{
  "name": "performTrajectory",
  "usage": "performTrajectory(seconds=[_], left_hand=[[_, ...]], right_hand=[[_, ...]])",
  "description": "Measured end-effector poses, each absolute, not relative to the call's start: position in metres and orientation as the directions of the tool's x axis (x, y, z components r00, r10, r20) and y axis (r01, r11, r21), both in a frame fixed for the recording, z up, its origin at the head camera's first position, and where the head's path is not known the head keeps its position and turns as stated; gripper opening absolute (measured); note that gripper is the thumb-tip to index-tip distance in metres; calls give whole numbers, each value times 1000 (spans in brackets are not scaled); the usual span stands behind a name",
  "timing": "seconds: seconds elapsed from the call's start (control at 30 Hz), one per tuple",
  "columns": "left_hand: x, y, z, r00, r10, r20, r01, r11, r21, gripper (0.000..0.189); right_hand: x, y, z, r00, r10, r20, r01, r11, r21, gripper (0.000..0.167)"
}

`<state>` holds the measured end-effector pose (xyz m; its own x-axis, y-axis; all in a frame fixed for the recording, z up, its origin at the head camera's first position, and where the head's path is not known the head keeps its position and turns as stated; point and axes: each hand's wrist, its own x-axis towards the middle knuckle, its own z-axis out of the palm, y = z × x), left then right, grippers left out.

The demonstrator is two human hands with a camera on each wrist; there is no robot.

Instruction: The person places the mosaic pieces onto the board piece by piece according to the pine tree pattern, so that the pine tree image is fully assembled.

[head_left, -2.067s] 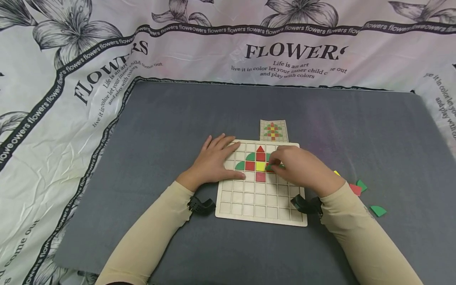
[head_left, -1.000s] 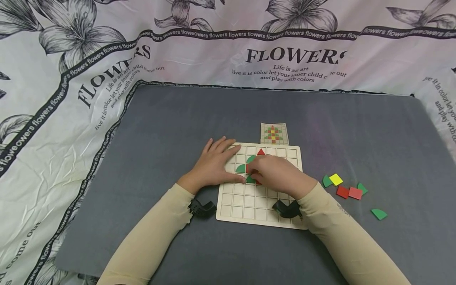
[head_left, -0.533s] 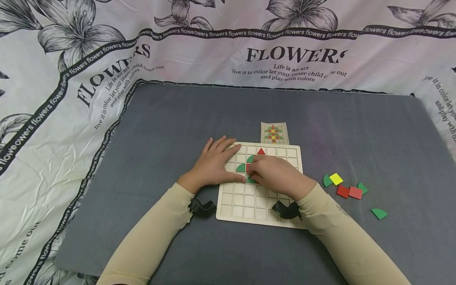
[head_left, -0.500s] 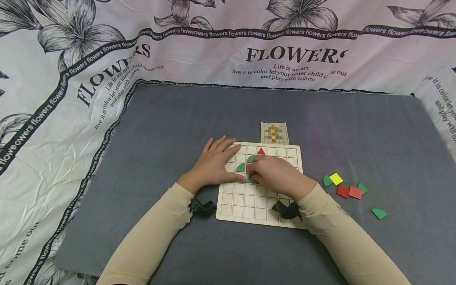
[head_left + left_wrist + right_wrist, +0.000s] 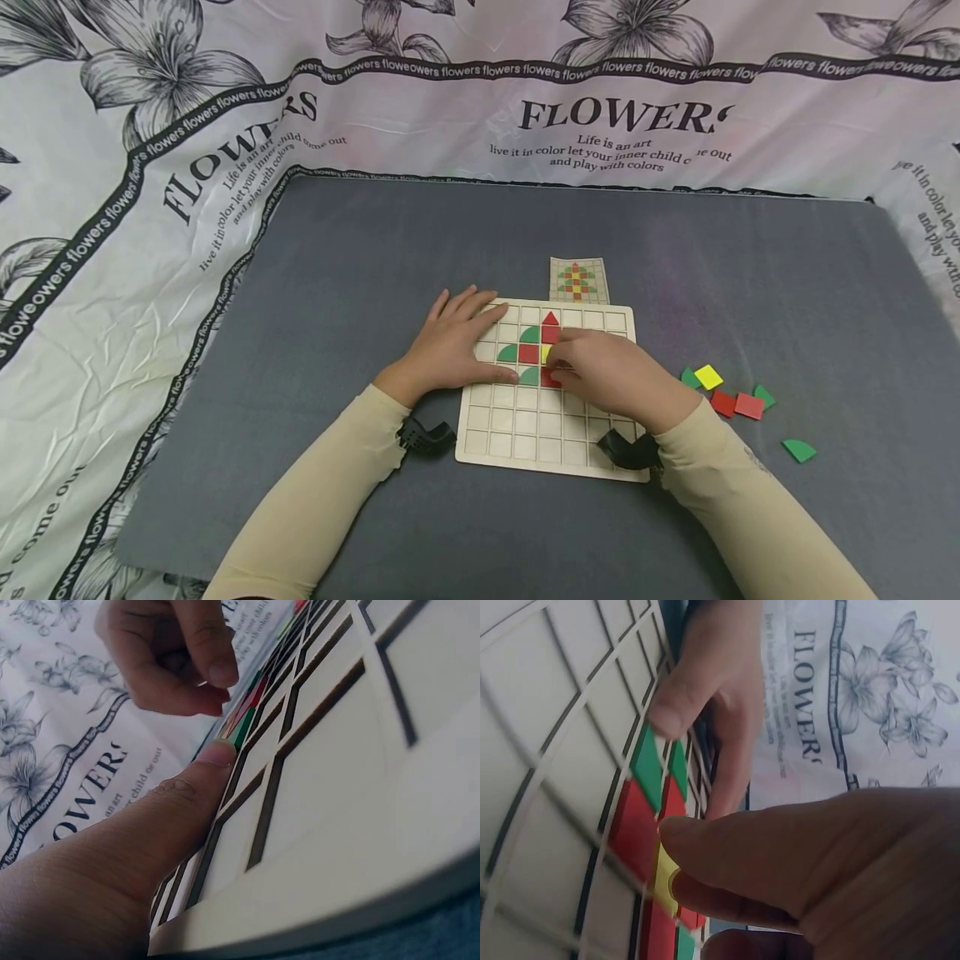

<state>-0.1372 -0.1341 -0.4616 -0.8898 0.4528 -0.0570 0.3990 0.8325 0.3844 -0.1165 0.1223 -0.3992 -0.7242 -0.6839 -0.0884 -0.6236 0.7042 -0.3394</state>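
A wooden grid board (image 5: 502,446) lies on the grey table. My left hand (image 5: 453,343) is spread over its left edge, thumb tip at a green quarter-round piece (image 5: 529,377) in the grid. My right hand (image 5: 611,371) is just above the board with thumb and fingers bent and apart, and no piece shows between them. It partly covers a yellow square (image 5: 666,877). Beside it in the grid are a red triangle (image 5: 551,318), a red square (image 5: 551,335), another red square (image 5: 528,354), and green quarter-rounds (image 5: 507,353). Pieces under the right hand are hidden.
A small pattern card (image 5: 577,281) with a coloured tree design lies behind the board. To the right are loose pieces: a yellow square (image 5: 708,377), red squares (image 5: 748,406) and green quarter-rounds (image 5: 798,451). Flower-printed cloth (image 5: 420,125) surrounds the table at back and left.
My right hand has drawn back to the right from the green quarter-round beside the left thumb, uncovering it and the red squares. The left hand has stayed on the board's left edge.
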Motion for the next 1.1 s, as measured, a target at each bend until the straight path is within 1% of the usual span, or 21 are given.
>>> performTrajectory(seconds=[0.3,0.53,0.67,0.83,0.93,1.1], left_hand=[[-137,-134,-462,-890,451,-67,393,834,386,110],[-137,-134,-465,-891,448,-66,393,837,382,110],[-137,-134,-465,-893,445,-66,391,839,379,110],[-137,-135,-465,-893,445,-64,391,839,378,110],[-137,-135,-465,-894,443,-60,391,839,378,110],[-137,-135,-463,-892,447,-62,393,836,382,110]], right_hand=[[-110,146,-399,-753,-647,-120,-580,739,-342,12],[-106,167,-394,-779,-616,-119,-550,762,-342,8],[-105,180,-392,-793,-596,-127,-526,775,-350,9],[-105,193,-393,-815,-561,-146,-494,804,-331,11],[-106,202,-394,-825,-549,-136,-486,811,-326,14],[-107,217,-397,-839,-527,-137,-466,824,-321,25]])
